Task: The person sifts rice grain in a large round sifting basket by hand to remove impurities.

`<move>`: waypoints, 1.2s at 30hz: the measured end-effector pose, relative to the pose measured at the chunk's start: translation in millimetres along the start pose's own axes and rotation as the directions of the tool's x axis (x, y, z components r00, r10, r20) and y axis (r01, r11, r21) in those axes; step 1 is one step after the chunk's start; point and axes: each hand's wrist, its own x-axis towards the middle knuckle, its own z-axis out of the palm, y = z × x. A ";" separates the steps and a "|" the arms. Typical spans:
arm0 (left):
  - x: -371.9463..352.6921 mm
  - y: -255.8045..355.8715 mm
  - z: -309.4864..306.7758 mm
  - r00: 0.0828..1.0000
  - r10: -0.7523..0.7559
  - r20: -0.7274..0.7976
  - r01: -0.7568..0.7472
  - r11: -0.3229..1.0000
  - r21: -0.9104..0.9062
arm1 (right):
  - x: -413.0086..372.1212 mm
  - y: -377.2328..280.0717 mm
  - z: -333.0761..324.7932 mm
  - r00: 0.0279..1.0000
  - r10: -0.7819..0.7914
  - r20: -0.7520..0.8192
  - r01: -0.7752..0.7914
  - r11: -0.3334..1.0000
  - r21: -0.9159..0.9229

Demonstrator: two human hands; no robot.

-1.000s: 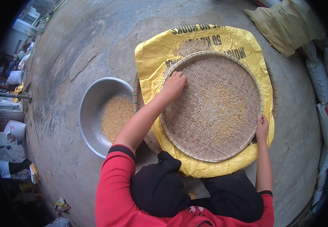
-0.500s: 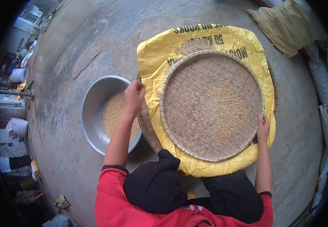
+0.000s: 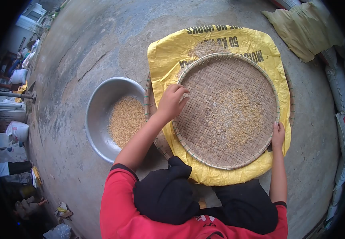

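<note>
woven tray (image 3: 204,75) bearing grain (image 3: 240,115), set over a yellow sack (image 3: 216,178); right hand (image 3: 278,136) clasps its right rim; left hand (image 3: 172,101) overlaps its left rim, half-curled, thumb apart, any hold indeterminable; concrete floor (image 3: 112,38) extends past the sack's far edge.

Tray (image 3: 194,83) lies on sack (image 3: 166,57), grains (image 3: 240,119) inside toward 4 o'clock, basin (image 3: 100,115) at its 9, bags (image 3: 337,89) at 3.

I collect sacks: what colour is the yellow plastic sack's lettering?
Black lettering on the yellow plastic sack, best in the head view.
</note>
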 end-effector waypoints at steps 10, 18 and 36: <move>45.9 -4.3 63.4 0.956 0.135 0.261 -0.126 0.991 -0.049 | 0.8 5.5 0.4 1.000 -0.012 -0.021 0.012 0.999 0.032; 48.2 -7.4 72.8 0.958 0.129 0.255 -0.127 0.992 -0.025 | -1.9 -1.2 -0.6 1.000 0.001 -0.002 -0.001 1.000 -0.004; 26.2 9.4 33.5 0.997 0.058 0.049 -0.054 0.994 -0.090 | -3.8 -5.1 0.4 1.000 -0.005 -0.015 0.005 1.000 -0.015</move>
